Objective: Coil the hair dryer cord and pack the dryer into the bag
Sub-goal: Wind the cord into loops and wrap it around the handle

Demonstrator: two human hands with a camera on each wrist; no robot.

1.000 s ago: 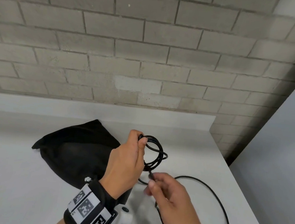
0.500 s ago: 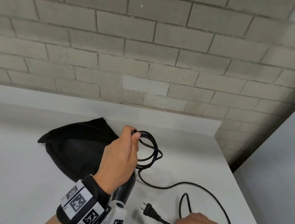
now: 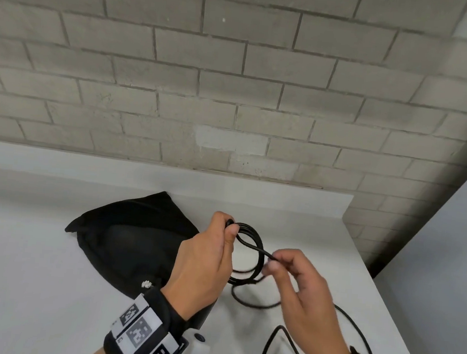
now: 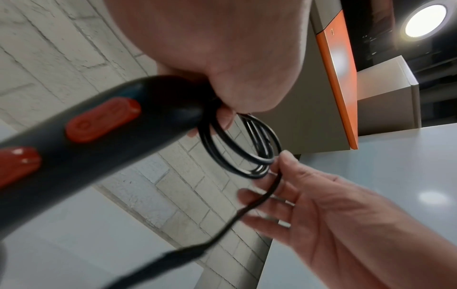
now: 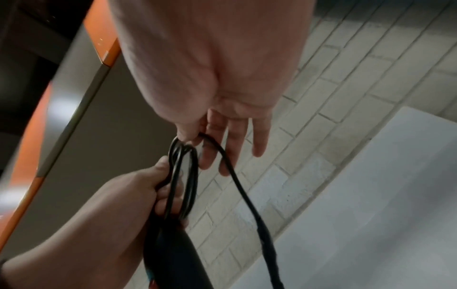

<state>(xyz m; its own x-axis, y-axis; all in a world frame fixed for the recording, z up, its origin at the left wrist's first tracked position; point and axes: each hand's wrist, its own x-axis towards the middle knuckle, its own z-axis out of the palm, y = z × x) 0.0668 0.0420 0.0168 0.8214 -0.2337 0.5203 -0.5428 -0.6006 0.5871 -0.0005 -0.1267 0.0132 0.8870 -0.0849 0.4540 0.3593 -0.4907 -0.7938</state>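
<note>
A white counter [image 3: 47, 287] carries a black bag [image 3: 125, 240]. Above it, the left hand [image 3: 205, 264] grips the hair dryer [image 4: 99, 133] handle and coiled cord [image 3: 251, 251]; the right hand [image 3: 298, 290] pinches 1 strand, other fingers loose.

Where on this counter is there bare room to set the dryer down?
Bare counter lies left of the black bag, and a strip runs between bag and back ledge. It is crowded on the right: the left hand holds the coil, the right hand pinches the cord, and loose cord trails there.

Grey brick wall [image 3: 235, 78], white counter [image 3: 33, 286]
</note>
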